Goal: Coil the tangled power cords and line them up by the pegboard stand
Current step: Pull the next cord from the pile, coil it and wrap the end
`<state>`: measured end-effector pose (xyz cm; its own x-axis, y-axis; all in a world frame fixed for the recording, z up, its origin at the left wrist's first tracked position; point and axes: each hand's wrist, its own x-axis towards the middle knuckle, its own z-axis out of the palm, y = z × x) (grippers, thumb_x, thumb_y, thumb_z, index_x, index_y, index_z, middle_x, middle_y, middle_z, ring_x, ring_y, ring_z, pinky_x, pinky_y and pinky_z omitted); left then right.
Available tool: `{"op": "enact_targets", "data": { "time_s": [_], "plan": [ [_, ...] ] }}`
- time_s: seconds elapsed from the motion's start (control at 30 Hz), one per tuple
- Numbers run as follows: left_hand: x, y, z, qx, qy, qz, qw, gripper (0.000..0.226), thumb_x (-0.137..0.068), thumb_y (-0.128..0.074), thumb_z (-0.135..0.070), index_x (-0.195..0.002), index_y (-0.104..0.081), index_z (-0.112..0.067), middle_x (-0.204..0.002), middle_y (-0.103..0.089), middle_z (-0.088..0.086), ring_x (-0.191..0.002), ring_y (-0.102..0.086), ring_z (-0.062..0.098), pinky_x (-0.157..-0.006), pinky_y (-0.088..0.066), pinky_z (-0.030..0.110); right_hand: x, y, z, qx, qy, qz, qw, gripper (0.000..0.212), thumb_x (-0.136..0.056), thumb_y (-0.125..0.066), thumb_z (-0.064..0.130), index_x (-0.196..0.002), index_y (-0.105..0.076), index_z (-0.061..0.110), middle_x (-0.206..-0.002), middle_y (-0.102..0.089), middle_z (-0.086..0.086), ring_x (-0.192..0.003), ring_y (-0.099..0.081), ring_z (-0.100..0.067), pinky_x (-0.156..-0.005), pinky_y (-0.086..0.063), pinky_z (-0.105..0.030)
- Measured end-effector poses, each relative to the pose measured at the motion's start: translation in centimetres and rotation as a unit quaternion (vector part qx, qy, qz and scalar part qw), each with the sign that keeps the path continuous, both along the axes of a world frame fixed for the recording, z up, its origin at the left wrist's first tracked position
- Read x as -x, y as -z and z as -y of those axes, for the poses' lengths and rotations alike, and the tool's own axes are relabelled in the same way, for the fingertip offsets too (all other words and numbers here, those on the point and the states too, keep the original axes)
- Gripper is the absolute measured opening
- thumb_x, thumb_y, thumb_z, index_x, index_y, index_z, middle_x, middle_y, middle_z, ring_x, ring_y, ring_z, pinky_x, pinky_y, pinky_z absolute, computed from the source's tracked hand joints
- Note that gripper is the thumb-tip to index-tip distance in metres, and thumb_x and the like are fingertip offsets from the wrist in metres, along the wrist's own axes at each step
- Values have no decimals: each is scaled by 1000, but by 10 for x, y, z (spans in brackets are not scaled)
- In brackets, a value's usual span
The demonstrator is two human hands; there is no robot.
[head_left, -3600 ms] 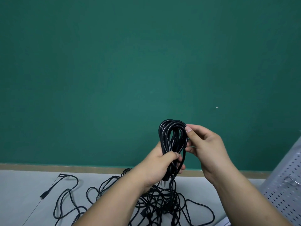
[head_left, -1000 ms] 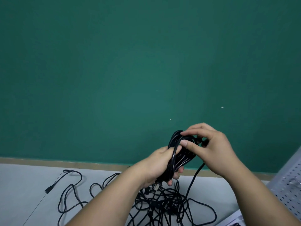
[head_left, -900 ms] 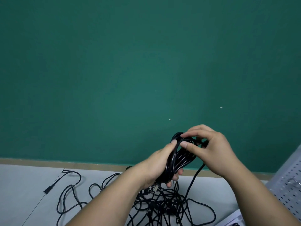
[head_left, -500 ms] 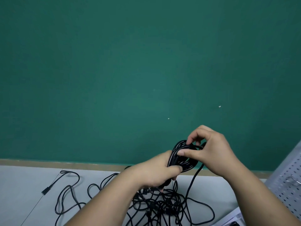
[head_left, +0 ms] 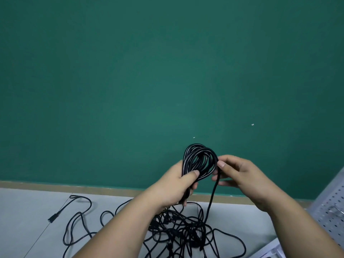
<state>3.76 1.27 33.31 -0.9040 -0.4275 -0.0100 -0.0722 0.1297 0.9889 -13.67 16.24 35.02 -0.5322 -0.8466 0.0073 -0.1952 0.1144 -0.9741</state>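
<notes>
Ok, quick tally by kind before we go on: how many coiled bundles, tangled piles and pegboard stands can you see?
Coiled bundle: 1, gripped by the left hand, its loose strand pinched by the right hand
Tangled pile: 1, cords too knotted to count
Pegboard stand: 1
Total: 3

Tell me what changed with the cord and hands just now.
The coil swung back upright after tilting right. The right hand came off its top and now pinches the trailing strand at its right side. The left hand still grips the coil's base; the floor tangle hasn't moved.
</notes>
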Motion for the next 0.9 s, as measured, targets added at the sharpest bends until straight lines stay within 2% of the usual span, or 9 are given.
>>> {"op": "enact_targets", "data": {
  "time_s": [0.07,0.13,0.2,0.27,0.3,0.47,0.6,0.77,0.9],
  "plan": [
    [4,4,-2,40,-28,-20,999,7,-107,-54,-26,-108,-52,-33,-84,-58,-2,-60,-51,13,-55,-48,35,-6,-3,4,21,45,20,999,22,-109,-57,20,-111,-78,16,-110,-76,-15,-94,-79,-26,-89,-65,-46],
    [8,8,-5,95,-52,-32,994,18,-101,-57,-37,-114,-53,-47,-89,-62,-20,-73,-58,5,-72,-54,39,-15,-7,10,53,74,47,995,22,-109,-56,17,-113,-78,16,-109,-79,-12,-90,-79,-25,-83,-66,-44],
    [11,10,-10,120,-68,-36,990,32,-98,-58,-43,-129,-50,-49,-103,-64,-31,-98,-63,0,-93,-57,44,-24,-10,15,88,97,72,989,23,-110,-54,15,-115,-77,15,-105,-80,-10,-89,-78,-24,-79,-67,-41],
    [12,9,-13,142,-91,-46,985,41,-97,-58,-47,-137,-47,-47,-122,-63,-31,-119,-60,-3,-107,-51,44,-33,-13,19,124,122,96,980,23,-110,-54,14,-114,-77,14,-103,-81,-8,-90,-78,-21,-76,-66,-37],
    [13,8,-13,151,-104,-52,982,43,-97,-57,-49,-138,-47,-47,-127,-64,-27,-123,-59,-2,-110,-50,43,-36,-14,21,139,134,103,976,23,-110,-54,15,-113,-77,15,-104,-81,-7,-92,-77,-20,-75,-66,-36],
    [12,8,-15,157,-124,-48,979,31,-98,-55,-48,-127,-46,-50,-106,-71,-15,-100,-72,14,-91,-59,52,-49,-10,28,174,168,116,963,21,-109,-57,17,-111,-79,18,-110,-79,-5,-103,-76,-19,-82,-66,-40],
    [10,3,-20,176,-111,-50,977,37,-99,-54,-43,-134,-44,-49,-116,-68,-15,-109,-67,12,-98,-56,48,-52,-9,29,180,176,130,959,21,-109,-58,22,-115,-78,23,-109,-80,2,-103,-77,-18,-81,-64,-37],
    [10,1,-25,199,-109,-39,973,33,-98,-54,-42,-129,-44,-42,-109,-67,-9,-102,-66,16,-93,-56,50,-49,-12,28,177,177,173,952,19,-107,-62,22,-116,-79,23,-110,-81,2,-104,-76,-21,-78,-65,-35],
    [12,-2,-27,210,-112,-35,971,33,-98,-56,-39,-129,-46,-41,-121,-52,-11,-107,-62,9,-98,-53,48,-48,-13,27,176,179,186,950,19,-106,-63,21,-115,-79,20,-109,-81,-1,-92,-73,-15,-69,-63,-30]
  ]
}}
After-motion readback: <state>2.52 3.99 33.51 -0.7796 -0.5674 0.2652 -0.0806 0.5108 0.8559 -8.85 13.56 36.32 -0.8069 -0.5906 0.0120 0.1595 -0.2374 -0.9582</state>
